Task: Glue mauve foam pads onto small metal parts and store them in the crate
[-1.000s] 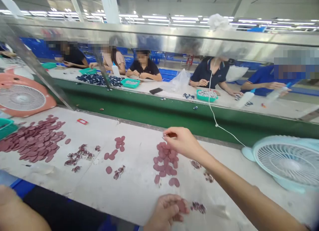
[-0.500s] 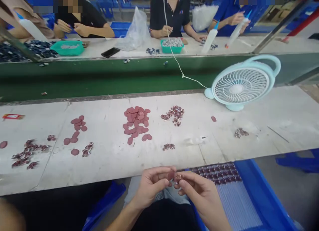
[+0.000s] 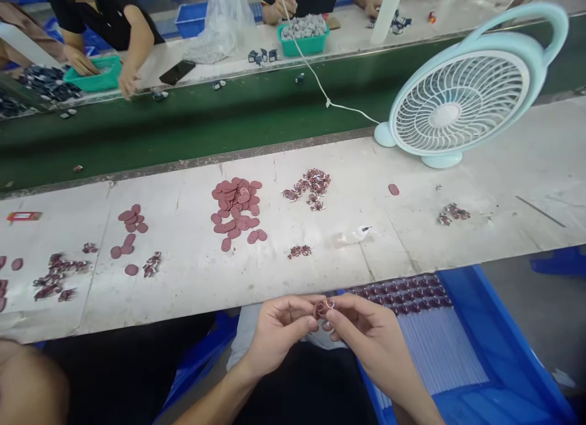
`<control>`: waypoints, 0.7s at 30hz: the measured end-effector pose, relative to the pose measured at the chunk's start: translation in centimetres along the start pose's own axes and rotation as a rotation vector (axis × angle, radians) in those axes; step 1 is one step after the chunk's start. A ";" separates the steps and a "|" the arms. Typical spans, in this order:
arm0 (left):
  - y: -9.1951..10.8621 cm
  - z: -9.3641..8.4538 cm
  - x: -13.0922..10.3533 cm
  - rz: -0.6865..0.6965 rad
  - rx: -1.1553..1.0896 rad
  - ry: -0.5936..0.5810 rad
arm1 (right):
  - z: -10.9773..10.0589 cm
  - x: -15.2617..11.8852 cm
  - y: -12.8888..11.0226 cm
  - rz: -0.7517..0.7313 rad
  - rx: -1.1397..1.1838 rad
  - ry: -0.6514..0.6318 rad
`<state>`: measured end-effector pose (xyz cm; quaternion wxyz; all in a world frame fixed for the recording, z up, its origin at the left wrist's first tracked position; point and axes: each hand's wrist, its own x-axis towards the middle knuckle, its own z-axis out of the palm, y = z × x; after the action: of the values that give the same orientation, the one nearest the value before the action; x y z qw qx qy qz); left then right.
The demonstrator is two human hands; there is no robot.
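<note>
Over my lap, just off the table's front edge, my left hand [image 3: 280, 330] pinches a flat red-brown oval disc [image 3: 319, 310] between thumb and fingers. My right hand [image 3: 366, 333] pinches a small shiny reddish-brown piece [image 3: 329, 304] against that disc. Fingertips partly cover both, so I cannot tell whether they are joined. On the table beyond lie a heap of similar oval discs [image 3: 235, 202], a pile of shiny brown pieces [image 3: 314, 187] and a smaller cluster [image 3: 300, 251].
A blue crate [image 3: 503, 333] below right holds rows of dark red parts [image 3: 412, 294] on ribbed sheeting. A light-blue fan [image 3: 458, 101] and a clear bottle [image 3: 354, 236] are on the white table [image 3: 183, 303]. Co-workers sit beyond the green strip [image 3: 183, 132]; another person's arm [image 3: 32, 382] is at left.
The view has tilted down and nearer. My hands have brought the disc and the small piece together. A co-worker's hand at far left has moved into a green tray.
</note>
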<state>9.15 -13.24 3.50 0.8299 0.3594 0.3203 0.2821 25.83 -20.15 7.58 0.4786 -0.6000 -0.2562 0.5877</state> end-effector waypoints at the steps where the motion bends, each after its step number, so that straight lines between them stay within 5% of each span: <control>1: -0.2 0.1 0.0 0.006 0.002 0.013 | 0.0 0.0 0.0 -0.012 0.015 -0.010; 21: -0.9 0.9 -0.9 0.086 -0.021 0.097 | 0.8 0.0 0.0 -0.140 -0.022 -0.010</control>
<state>9.43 -14.70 3.58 0.8042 0.3500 0.3416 0.3379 25.09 -19.96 7.68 0.5105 -0.5830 -0.3064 0.5528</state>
